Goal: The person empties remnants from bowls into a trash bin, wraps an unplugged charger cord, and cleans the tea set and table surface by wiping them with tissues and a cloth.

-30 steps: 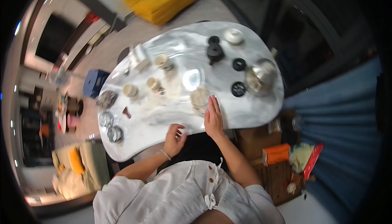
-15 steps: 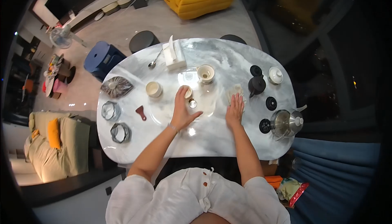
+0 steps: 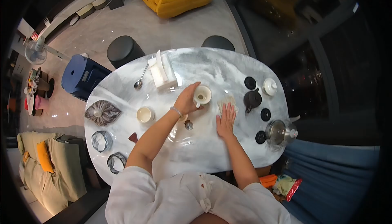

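My left hand (image 3: 188,101) is closed around the side of a white handled cup (image 3: 203,95), its fingers along the far side and its thumb near the handle. The cup stands upright with a darker spot at its bottom. Under my left wrist, a small pale cup (image 3: 183,118) is partly hidden, beside a small round metal-rimmed piece (image 3: 188,125). My right hand (image 3: 227,122) lies flat with fingers spread, its fingertips on a crumpled pale cloth or tissue (image 3: 227,100). Right of it sits a dark teapot (image 3: 252,98).
A cream cup (image 3: 145,115), tissue box (image 3: 163,77), spoon (image 3: 139,83) and dark-patterned bag (image 3: 102,113) are on the marble table (image 3: 208,64). Two bag-lined containers stand at left. At right are a white lidded bowl (image 3: 269,86), black discs and a glass kettle (image 3: 277,132).
My left hand has moved from the small pale cup up and right to the handled cup and taken hold of it. My right hand stays on the cloth. The camera view has shifted.
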The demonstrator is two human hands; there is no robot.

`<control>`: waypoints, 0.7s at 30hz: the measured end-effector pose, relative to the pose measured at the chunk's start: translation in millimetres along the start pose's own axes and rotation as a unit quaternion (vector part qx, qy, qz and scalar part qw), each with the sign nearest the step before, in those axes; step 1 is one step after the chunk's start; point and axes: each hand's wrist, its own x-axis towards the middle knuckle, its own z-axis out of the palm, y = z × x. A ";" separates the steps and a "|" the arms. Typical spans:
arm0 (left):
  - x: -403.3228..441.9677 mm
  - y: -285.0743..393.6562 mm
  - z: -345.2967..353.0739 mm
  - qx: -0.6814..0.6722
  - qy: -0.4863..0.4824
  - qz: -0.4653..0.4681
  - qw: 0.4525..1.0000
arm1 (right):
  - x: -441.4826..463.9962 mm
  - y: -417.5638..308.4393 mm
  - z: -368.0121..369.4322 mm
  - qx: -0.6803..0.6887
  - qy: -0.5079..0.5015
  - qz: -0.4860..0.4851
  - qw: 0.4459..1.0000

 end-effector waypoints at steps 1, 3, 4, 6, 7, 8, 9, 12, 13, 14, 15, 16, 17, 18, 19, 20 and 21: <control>1.0 0.5 1.0 0.009 0.008 -0.021 1.000 | 25.4 2.7 2.9 0.004 0.007 -0.004 1.000; 0.2 3.4 3.2 -0.009 0.029 -0.054 0.998 | 77.9 7.1 8.1 0.007 0.028 0.018 0.999; -0.1 2.5 5.7 -0.020 0.037 -0.061 0.997 | 104.9 8.0 11.7 0.010 0.049 0.048 0.998; 1.1 1.7 7.7 -0.031 0.045 -0.075 0.996 | 157.7 24.1 15.8 0.038 0.063 0.078 0.994; 1.1 1.9 5.7 -0.024 0.040 -0.079 0.996 | 178.5 35.4 14.9 0.015 0.047 0.067 0.997; 1.3 3.5 3.5 -0.024 0.034 -0.075 0.996 | 196.9 45.7 13.2 -0.009 0.030 0.055 0.998; 2.5 6.2 1.3 -0.025 0.029 -0.071 0.997 | 213.7 53.0 11.9 -0.025 0.029 0.033 0.999; 1.1 19.9 -13.6 -0.041 0.055 -0.083 0.994 | 257.3 66.8 15.9 -0.052 0.042 -0.058 0.996; -0.1 22.3 -19.8 -0.050 0.087 -0.066 0.993 | 271.5 63.7 17.7 -0.040 0.033 -0.083 0.995; -3.3 25.3 -28.3 -0.042 0.091 -0.086 0.991 | 280.8 58.2 18.1 -0.029 0.024 -0.108 0.993; -5.4 31.2 -38.8 -0.039 0.085 -0.094 0.991 | 287.0 47.6 19.4 -0.023 0.017 -0.104 0.994; -5.8 38.5 -50.2 -0.031 0.108 -0.098 0.989 | 292.1 30.7 20.9 -0.032 -0.013 -0.144 0.989; -6.5 45.2 -60.1 -0.022 0.131 -0.102 0.986 | 290.8 14.3 22.9 -0.040 -0.043 -0.184 0.981; -8.1 51.8 -68.1 -0.004 0.139 -0.116 0.983 | 283.4 -1.3 23.0 -0.035 -0.049 -0.182 0.981; -9.7 56.7 -74.9 0.012 0.146 -0.129 0.981 | 274.4 -14.0 24.4 -0.051 -0.079 -0.231 0.968; -12.5 58.4 -81.6 0.048 0.145 -0.121 0.981 | 263.3 -23.8 22.8 -0.068 -0.107 -0.279 0.952; -15.6 57.4 -83.4 0.035 0.157 -0.124 0.979 | 252.1 -26.8 24.1 -0.068 -0.110 -0.276 0.952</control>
